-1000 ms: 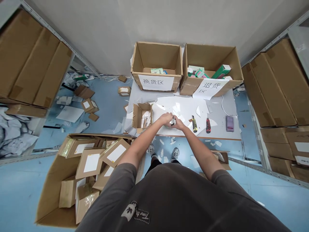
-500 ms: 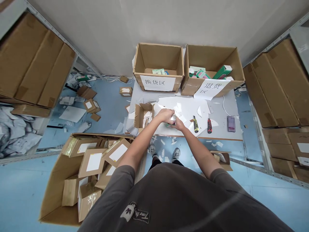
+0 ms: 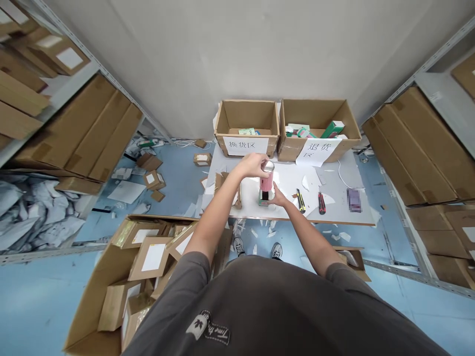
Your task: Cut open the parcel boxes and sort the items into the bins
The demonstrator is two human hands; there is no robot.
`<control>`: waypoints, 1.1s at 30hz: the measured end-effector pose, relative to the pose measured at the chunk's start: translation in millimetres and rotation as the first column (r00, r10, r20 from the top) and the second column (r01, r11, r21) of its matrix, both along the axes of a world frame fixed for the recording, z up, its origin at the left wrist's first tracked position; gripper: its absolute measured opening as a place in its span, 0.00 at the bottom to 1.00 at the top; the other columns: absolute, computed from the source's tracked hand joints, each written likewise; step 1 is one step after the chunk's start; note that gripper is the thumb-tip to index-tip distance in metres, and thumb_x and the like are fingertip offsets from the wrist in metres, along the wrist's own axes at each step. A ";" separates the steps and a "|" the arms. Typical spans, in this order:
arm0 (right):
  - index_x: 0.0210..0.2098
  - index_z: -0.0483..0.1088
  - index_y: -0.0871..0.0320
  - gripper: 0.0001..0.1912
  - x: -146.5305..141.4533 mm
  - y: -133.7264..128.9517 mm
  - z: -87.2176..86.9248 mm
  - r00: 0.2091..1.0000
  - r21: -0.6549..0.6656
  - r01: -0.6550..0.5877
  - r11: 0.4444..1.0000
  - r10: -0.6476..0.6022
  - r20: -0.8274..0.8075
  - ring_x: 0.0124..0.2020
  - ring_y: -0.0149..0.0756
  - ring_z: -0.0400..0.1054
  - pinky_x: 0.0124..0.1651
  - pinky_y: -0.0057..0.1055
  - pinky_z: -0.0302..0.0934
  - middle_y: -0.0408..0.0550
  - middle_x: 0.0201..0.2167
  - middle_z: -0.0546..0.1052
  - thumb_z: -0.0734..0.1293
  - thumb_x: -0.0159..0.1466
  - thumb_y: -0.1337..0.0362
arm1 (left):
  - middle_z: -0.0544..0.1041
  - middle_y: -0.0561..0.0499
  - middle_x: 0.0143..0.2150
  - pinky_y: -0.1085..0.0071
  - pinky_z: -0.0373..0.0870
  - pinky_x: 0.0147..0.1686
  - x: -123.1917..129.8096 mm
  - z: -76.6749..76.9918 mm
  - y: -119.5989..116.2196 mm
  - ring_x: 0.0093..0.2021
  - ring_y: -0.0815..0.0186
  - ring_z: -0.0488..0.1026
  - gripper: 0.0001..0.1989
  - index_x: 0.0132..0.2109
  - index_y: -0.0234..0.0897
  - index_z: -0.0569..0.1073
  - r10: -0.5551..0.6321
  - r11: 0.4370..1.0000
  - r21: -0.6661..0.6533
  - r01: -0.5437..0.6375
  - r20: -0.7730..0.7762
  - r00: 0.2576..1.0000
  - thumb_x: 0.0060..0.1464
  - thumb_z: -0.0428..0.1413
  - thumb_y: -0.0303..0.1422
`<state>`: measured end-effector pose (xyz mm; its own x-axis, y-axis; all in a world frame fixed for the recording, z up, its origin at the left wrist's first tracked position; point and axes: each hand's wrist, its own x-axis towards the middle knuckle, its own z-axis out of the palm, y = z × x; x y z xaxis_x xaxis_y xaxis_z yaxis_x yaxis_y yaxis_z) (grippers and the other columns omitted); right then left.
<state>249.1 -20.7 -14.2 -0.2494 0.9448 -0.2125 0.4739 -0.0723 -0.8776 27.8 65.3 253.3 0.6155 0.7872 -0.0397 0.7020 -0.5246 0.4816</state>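
My left hand (image 3: 254, 166) is closed around the upper part of a pink can (image 3: 266, 182) with a silver top. The can stands upright above a small green-edged box (image 3: 261, 201) on the table, and a dark patch shows between them. Whether the can's lower end is still inside the box I cannot tell. My right hand (image 3: 277, 196) grips the right side of the small box. A yellow-and-black utility knife (image 3: 301, 201) and a red-and-black utility knife (image 3: 321, 203) lie to the right of my right hand.
Two cardboard boxes with paper signs, the left carton (image 3: 226, 146) and the right carton (image 3: 287, 154), stand along the back of the white table (image 3: 334, 210). A smaller open box (image 3: 221, 181) is beside my left forearm. A large carton (image 3: 87, 306) of parcels stands lower left.
My left hand has lifted the pink can up, so its side now shows above the small box. My right hand stays low at the box. The camera view has tilted upward.
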 end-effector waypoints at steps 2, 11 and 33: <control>0.82 0.46 0.54 0.78 2.8 -2.4 26.6 0.996 -0.033 0.038 0.999 -0.040 -0.079 0.80 0.62 0.52 0.76 0.59 0.55 0.68 0.81 0.52 0.87 0.44 0.43 | 0.83 0.50 0.38 0.68 0.68 0.37 -0.3 13.6 -1.5 0.39 0.57 0.78 0.19 0.46 0.39 0.81 0.026 0.999 0.024 -0.026 0.012 1.000 0.45 0.67 0.39; 0.76 0.59 0.47 0.55 -21.8 8.6 130.4 0.908 0.200 0.165 0.966 -0.070 -0.414 0.67 0.54 0.70 0.70 0.55 0.66 0.60 0.68 0.72 0.79 0.58 0.37 | 0.76 0.54 0.29 0.69 0.63 0.33 9.9 50.9 -5.8 0.31 0.64 0.70 0.11 0.34 0.38 0.77 0.113 0.982 0.129 -0.137 0.174 0.978 0.50 0.66 0.40; 0.73 0.64 0.47 0.50 -7.8 -9.1 185.0 0.859 0.214 0.117 0.970 0.009 -0.512 0.63 0.52 0.74 0.71 0.52 0.66 0.55 0.65 0.77 0.80 0.59 0.36 | 0.50 0.35 0.84 0.51 0.65 0.74 13.2 -43.1 -121.6 0.81 0.43 0.57 0.54 0.84 0.46 0.42 0.161 0.938 0.262 -0.226 0.247 0.955 0.64 0.66 0.40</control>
